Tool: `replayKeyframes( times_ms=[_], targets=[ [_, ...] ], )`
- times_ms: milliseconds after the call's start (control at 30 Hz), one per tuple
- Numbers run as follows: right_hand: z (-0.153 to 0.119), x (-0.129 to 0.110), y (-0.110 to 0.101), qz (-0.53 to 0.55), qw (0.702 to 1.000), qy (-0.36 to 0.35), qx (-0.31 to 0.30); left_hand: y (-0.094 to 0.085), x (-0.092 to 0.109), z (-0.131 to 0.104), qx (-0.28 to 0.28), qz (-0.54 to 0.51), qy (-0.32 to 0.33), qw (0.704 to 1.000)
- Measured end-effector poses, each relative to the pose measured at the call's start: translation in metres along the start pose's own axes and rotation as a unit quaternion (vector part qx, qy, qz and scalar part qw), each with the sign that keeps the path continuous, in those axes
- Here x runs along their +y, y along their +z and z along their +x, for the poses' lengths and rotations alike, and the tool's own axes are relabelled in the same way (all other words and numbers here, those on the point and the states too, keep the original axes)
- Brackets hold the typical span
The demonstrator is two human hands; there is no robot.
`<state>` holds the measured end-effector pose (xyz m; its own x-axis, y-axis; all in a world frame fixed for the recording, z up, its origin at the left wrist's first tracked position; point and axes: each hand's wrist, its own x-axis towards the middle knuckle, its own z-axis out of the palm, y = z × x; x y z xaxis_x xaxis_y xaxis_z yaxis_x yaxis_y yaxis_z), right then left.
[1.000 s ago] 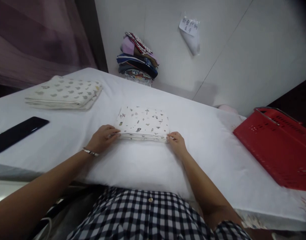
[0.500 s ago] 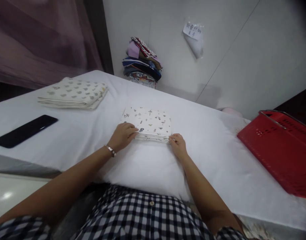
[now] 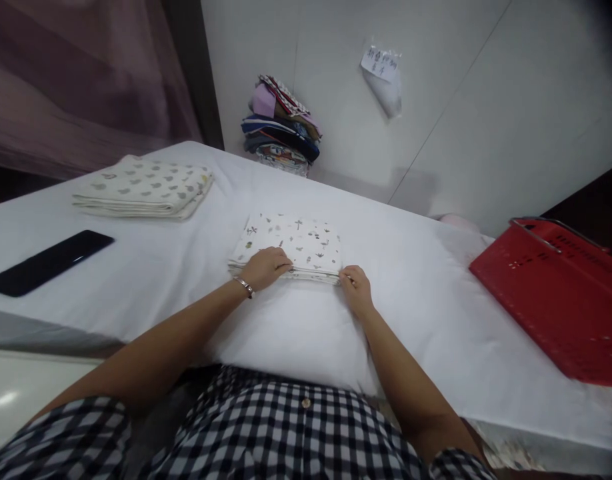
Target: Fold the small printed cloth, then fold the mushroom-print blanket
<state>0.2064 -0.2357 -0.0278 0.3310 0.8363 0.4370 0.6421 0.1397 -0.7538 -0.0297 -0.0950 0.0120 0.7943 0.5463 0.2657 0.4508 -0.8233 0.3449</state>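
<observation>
A folded white cloth with small printed figures lies flat on the white-covered table, its layered front edge toward me. My left hand, with a bracelet at the wrist, is closed on the middle of that front edge, thumb and fingers pinching the layers. At the front right corner, my right hand pinches the same cloth between thumb and fingertips. The cloth's left front corner shows free beside my left hand.
Another folded cloth with grey prints lies at the left, behind a black phone-like slab. A red plastic basket stands at the right. Beyond the table's far edge is a stack of folded fabrics. The white table cover has creases.
My left hand has slid right along the front edge of the cloth, uncovering its left front corner. My right hand stays at the right corner.
</observation>
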Motion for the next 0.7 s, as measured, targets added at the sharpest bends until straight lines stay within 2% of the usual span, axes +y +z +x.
replayKeyframes(
  times_ms=[167,400,533,700],
  targets=[
    [0.002,0.001,0.004,-0.016,1.000,0.006,-0.014,0.003,0.001,-0.002,0.023,-0.023,-0.023,0.999],
    [0.008,-0.006,0.005,-0.087,0.995,-0.054,-0.020,0.007,0.012,0.000,0.070,0.050,0.045,0.995],
    [0.007,-0.007,0.002,-0.088,0.991,-0.096,-0.039,0.008,0.016,0.002,0.054,0.046,0.087,0.994],
    [0.008,-0.006,0.002,-0.116,0.982,-0.138,-0.056,0.008,0.017,0.008,0.017,0.047,0.083,0.995]
  ],
)
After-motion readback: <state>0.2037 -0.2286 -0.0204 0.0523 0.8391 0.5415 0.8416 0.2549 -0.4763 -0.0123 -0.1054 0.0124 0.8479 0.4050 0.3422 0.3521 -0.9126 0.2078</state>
